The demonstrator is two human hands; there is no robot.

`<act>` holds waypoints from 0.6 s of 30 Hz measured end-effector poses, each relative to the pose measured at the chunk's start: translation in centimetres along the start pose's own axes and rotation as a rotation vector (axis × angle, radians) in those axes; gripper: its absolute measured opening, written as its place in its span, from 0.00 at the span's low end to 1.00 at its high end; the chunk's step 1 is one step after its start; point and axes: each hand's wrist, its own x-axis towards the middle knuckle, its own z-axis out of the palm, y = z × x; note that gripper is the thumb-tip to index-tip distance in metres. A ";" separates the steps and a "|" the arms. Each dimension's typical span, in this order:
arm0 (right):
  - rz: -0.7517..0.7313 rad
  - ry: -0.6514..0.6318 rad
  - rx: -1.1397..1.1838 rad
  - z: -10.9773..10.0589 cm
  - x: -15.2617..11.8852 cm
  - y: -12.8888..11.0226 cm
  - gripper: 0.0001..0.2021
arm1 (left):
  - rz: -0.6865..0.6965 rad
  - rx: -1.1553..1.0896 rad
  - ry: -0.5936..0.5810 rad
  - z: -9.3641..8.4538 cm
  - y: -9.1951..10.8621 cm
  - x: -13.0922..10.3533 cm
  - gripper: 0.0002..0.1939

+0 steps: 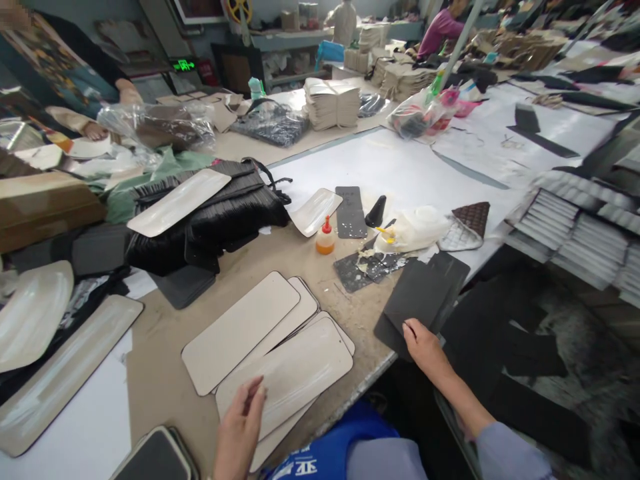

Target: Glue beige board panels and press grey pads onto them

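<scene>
Your workshop table (155, 373) bears one red-capped bottle (325, 241) and two piles of pale panels (300, 367). Your left hand (241, 427), empty, is over the nearer pile; your right hand (424, 343) pinches a black sheet (415, 293) at the edge.

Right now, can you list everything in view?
Cream panels: many, cream, in front and left
Dark sheets: several, dark grey, front right
Black bundle: one, black, left of centre
Squeeze bottle: one, orange, red tip, centre
Cone: one, black, right of squeeze bottle
Container: one, whitish, right of cone
Quilted piece: one, brown and white, right
Tied stack: one, cream, farther back
Stacked pieces: many, white, far right
Lit sign: one, green, upper left
Clear bags: several, transparent, background
Other people: at least three, varied clothing, background
Rest: too jumbled to count
Left hand: one, bare, over cream panels
Right hand: one, bare, at dark sheets
</scene>
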 end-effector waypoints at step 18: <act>-0.524 0.328 0.069 -10.8 -6.8 -7.2 0.12 | 0.256 -0.482 -1.000 14.4 17.9 -6.3 0.28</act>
